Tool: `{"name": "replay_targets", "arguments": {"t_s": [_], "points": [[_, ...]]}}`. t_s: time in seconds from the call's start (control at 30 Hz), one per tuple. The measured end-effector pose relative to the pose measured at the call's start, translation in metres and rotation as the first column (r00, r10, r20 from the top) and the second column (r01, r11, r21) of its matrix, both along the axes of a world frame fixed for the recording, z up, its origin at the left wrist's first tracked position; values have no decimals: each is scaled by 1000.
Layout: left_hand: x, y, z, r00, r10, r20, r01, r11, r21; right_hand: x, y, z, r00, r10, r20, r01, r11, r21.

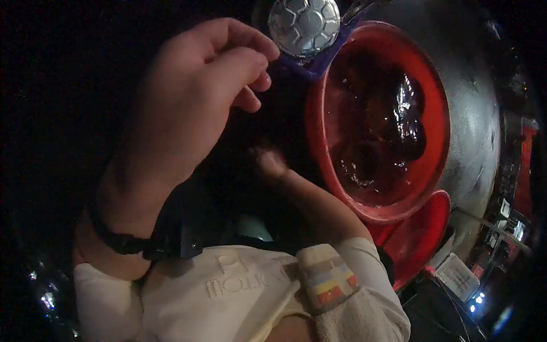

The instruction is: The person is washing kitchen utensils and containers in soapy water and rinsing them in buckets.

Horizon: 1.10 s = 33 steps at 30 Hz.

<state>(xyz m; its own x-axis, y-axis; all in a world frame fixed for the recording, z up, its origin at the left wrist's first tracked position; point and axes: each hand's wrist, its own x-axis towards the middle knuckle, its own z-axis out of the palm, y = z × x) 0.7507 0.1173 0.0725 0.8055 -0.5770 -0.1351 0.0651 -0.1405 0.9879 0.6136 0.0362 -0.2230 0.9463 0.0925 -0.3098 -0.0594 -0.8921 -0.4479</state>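
My left hand [208, 77] is raised at the upper left, fingers curled and the thumb close to the index finger. Whether anything is between those fingertips I cannot make out. Close to them is a shiny metal piece [306, 25] with a soccer-ball pattern, by a purple plastic container [315, 69]. My right hand [270, 162] is lower, in front of my body and left of a large red basin [377, 215]; motion smears its fingers. Dark liquid with shiny reflections [370, 125] lies in the basin, and dark rounded shapes show there.
A second red vessel [421, 239] sits partly under the basin's near side. Beyond is a grey rounded surface [470, 125]. A white box-like item [457, 276] and thin cables are at the lower right. The left side is very dark.
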Motion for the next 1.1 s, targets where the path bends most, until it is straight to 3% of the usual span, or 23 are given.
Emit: {"name": "replay_targets", "arguments": {"t_s": [0.07,0.13,0.23,0.33,0.43,0.63,0.67,0.73,0.77,0.8,0.87,0.93,0.97,1.0,1.07,1.1], "points": [[-2,-2,-2,1000,-13,-11,14,999,29,-7,2,-30,995,-13,100,14,1000,-3],[-2,-3,-6,1000,-28,-3,28,998,57,-16,-5,-50,955,98,280,-80,994,-75],[-1,-7,-7,998,-30,-54,34,997,74,1,-18,6,981,191,47,-190,982,-22],[-2,-12,-10,996,-47,-78,53,996,78,3,-22,-18,978,122,168,-93,981,-172],[-2,-15,-13,997,-23,-78,31,994,101,7,-23,-50,940,103,325,-50,984,-170],[-2,-19,-12,989,-116,-87,125,987,100,1,-9,-71,988,96,124,-86,993,-81],[-3,-20,-11,991,-113,-72,120,988,100,1,-11,-56,989,102,110,-101,995,-21],[-1,-22,-10,993,-109,-50,113,988,106,15,-37,63,985,121,126,-146,967,209],[-1,-23,-9,991,-112,-70,119,987,111,21,-60,116,971,82,223,-151,937,314],[1,-23,-8,991,-108,-84,117,986,117,24,-82,146,961,12,276,-128,906,403],[1,-21,-5,991,-99,-94,110,986,125,10,-133,166,911,-318,264,130,827,548],[2,-23,-5,991,-102,-85,112,985,128,-9,-189,145,701,-693,165,503,645,575],[2,-23,-4,989,-119,-84,130,981,140,-22,-220,124,554,-823,125,657,524,541],[1,-23,-3,987,-135,-84,147,977,152,-40,-252,102,481,-870,103,791,482,378],[0,-24,-3,981,-168,-98,182,971,158,-87,-297,53,188,-980,-72,954,164,252],[0,-25,-4,977,-183,-106,198,967,157,-122,-307,28,307,-932,191,935,332,121]]}}
